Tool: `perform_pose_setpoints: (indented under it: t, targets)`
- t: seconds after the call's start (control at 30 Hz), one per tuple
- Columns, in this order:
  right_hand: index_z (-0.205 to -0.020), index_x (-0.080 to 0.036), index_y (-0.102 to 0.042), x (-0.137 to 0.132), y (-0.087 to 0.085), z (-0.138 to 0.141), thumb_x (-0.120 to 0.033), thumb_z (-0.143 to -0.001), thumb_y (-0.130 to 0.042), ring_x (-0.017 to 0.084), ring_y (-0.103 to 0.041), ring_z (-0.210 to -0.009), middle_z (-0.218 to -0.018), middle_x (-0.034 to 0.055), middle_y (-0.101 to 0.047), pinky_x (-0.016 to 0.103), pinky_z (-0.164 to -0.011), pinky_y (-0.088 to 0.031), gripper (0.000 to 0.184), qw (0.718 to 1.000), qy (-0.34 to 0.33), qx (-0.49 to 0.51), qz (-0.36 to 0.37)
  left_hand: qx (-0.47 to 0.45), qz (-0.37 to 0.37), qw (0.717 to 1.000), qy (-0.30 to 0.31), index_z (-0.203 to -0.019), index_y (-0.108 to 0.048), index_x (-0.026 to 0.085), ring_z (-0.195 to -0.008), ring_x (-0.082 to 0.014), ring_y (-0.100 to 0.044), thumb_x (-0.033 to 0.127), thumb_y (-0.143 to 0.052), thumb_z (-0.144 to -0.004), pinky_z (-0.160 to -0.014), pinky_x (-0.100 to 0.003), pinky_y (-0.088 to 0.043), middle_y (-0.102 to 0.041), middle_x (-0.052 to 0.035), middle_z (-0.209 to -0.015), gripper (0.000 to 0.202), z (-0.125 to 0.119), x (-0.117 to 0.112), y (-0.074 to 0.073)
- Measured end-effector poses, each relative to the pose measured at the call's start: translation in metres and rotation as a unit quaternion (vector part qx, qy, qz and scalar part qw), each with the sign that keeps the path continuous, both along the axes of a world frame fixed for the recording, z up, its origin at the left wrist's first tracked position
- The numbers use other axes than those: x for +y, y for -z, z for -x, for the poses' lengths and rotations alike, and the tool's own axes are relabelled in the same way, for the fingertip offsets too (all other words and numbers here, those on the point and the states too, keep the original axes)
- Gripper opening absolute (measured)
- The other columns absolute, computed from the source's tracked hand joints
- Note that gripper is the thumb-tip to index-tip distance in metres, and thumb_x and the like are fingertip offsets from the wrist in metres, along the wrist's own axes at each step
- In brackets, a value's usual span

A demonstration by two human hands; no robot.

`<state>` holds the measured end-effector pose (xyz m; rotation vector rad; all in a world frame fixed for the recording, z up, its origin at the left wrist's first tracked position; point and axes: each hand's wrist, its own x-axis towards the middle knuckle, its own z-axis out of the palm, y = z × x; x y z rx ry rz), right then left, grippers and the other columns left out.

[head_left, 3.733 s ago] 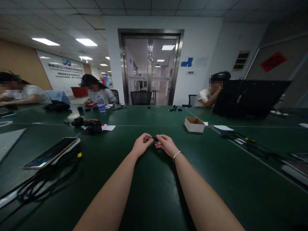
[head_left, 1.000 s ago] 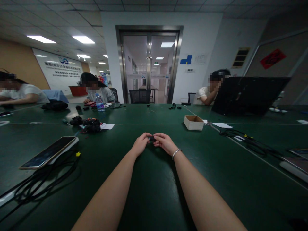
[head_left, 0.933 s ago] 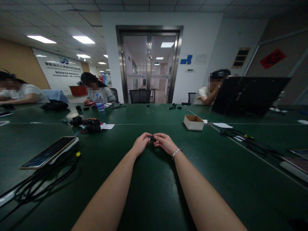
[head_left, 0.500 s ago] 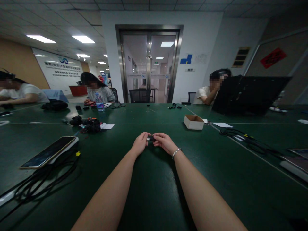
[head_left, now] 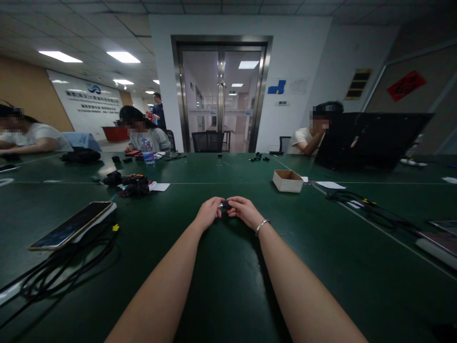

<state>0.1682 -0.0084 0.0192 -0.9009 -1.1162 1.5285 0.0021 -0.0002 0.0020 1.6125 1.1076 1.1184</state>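
Note:
Between my hands, just over the table, is a small black piece with a silver end (head_left: 224,205), too small to name more exactly. My left hand (head_left: 208,213) is closed in a pinch at its silver end. The fingers of my right hand (head_left: 244,211) close on its black end. A bracelet (head_left: 262,227) circles my right wrist. Both forearms reach forward across the green table (head_left: 228,276). Parts of the piece are hidden behind the fingertips.
An open cardboard box (head_left: 287,182) stands beyond my right hand. To the left lie a phone (head_left: 73,226) and coiled black cables (head_left: 67,271). More cables (head_left: 374,209) are at right, near a large black monitor (head_left: 371,140). Other people sit around the table.
My hands keep almost the same pose, with slightly more of the black piece showing between them. A standing person has appeared in the left background, and the person at right has shifted their head.

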Motion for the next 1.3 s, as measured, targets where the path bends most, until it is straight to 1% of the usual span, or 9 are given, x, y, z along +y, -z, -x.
perform_pose_setpoints:
  t: [0.1, 0.23, 0.33, 0.47, 0.6, 0.73, 0.87, 0.97, 1.3]
  targets:
    - [-0.086, -0.012, -0.065, 0.0002, 0.0005, -0.0001, -0.01, -0.076, -0.071, 0.01, -0.063, -0.052, -0.066, 0.0022, -0.066, 0.019, -0.051, -0.055, 0.011, 1.0, 0.0, 0.012, -0.007, 0.007, -0.028, 1.0, -0.005, -0.11, -0.06, 0.016, -0.063, -0.0125, -0.053, 0.038, -0.049, -0.086, -0.06, -0.024, -0.041, -0.058, -0.0009, -0.07, 0.034, 0.0004, 0.0005, 0.0009]
    - [-0.086, -0.012, -0.065, -0.0005, 0.0, 0.0001, -0.009, -0.078, -0.068, 0.01, -0.063, -0.051, -0.063, 0.0017, -0.065, 0.019, -0.05, -0.055, 0.01, 1.0, 0.0, 0.008, -0.003, 0.024, -0.03, 0.999, -0.012, -0.108, -0.061, 0.018, -0.057, -0.0114, -0.048, 0.045, -0.04, -0.09, -0.056, -0.023, -0.038, -0.052, 0.0013, -0.065, 0.038, 0.0011, -0.0006, 0.0007]
    - [-0.086, -0.012, -0.064, -0.001, -0.0008, 0.0003, -0.008, -0.078, -0.067, 0.01, -0.063, -0.05, -0.064, 0.0018, -0.065, 0.019, -0.05, -0.055, 0.009, 1.0, 0.007, 0.009, 0.0, 0.015, -0.037, 0.999, -0.024, -0.114, -0.058, 0.019, -0.062, -0.0111, -0.05, 0.039, -0.049, -0.086, -0.059, -0.023, -0.04, -0.056, 0.0002, -0.075, 0.035, 0.001, -0.0022, -0.0007]
    - [-0.087, -0.012, -0.065, -0.0008, -0.0009, 0.0, -0.008, -0.078, -0.067, 0.011, -0.063, -0.052, -0.065, 0.0032, -0.066, 0.02, -0.051, -0.055, 0.01, 1.0, 0.004, 0.003, -0.001, 0.025, -0.023, 0.999, -0.002, -0.105, -0.061, 0.017, -0.057, -0.0124, -0.05, 0.04, -0.038, -0.09, -0.056, -0.024, -0.038, -0.053, 0.0007, -0.063, 0.036, 0.001, -0.0021, -0.0015]
    - [-0.087, -0.012, -0.065, -0.0003, -0.0001, -0.0005, -0.009, -0.078, -0.068, 0.01, -0.063, -0.053, -0.067, 0.0033, -0.066, 0.02, -0.053, -0.055, 0.01, 1.0, 0.007, 0.007, 0.0, 0.027, -0.032, 0.999, -0.004, -0.111, -0.059, 0.018, -0.059, -0.011, -0.05, 0.032, -0.048, -0.084, -0.06, -0.024, -0.04, -0.056, 0.0013, -0.07, 0.032, 0.0018, -0.0006, -0.0008]
    - [-0.087, -0.012, -0.065, -0.0002, 0.0001, -0.0004, -0.008, -0.079, -0.066, 0.011, -0.063, -0.053, -0.066, 0.004, -0.066, 0.021, -0.053, -0.055, 0.009, 1.0, 0.006, 0.005, 0.001, 0.043, -0.019, 0.999, 0.0, -0.108, -0.061, 0.018, -0.056, -0.012, -0.048, 0.041, -0.04, -0.089, -0.056, -0.024, -0.037, -0.053, 0.0018, -0.061, 0.036, 0.0022, -0.0004, 0.0]
    - [-0.087, -0.012, -0.064, -0.0004, -0.0004, -0.0004, -0.007, -0.08, -0.064, 0.011, -0.064, -0.053, -0.066, 0.0038, -0.066, 0.02, -0.054, -0.055, 0.009, 1.0, 0.008, 0.008, 0.003, 0.03, -0.03, 0.999, -0.006, -0.11, -0.06, 0.019, -0.062, -0.0118, -0.052, 0.036, -0.047, -0.086, -0.059, -0.024, -0.041, -0.057, -0.0001, -0.071, 0.033, 0.0013, -0.0004, 0.0006]
    - [-0.087, -0.012, -0.064, -0.0001, -0.0006, -0.0005, -0.006, -0.081, -0.062, 0.011, -0.064, -0.053, -0.066, 0.0035, -0.066, 0.021, -0.053, -0.055, 0.009, 1.0, 0.006, 0.006, 0.005, 0.018, -0.023, 1.0, -0.004, -0.109, -0.06, 0.018, -0.059, -0.012, -0.051, 0.039, -0.041, -0.089, -0.057, -0.024, -0.04, -0.055, 0.0003, -0.066, 0.035, 0.0011, 0.001, 0.0021]
    - [-0.087, -0.013, -0.063, 0.0002, -0.0001, 0.0003, -0.005, -0.08, -0.061, 0.01, -0.063, -0.051, -0.065, 0.0029, -0.066, 0.02, -0.051, -0.055, 0.01, 1.0, 0.008, 0.009, 0.003, 0.022, -0.03, 0.999, -0.014, -0.114, -0.057, 0.019, -0.06, -0.0118, -0.051, 0.038, -0.047, -0.086, -0.059, -0.024, -0.04, -0.057, 0.0006, -0.071, 0.036, 0.0015, -0.0005, 0.0011]
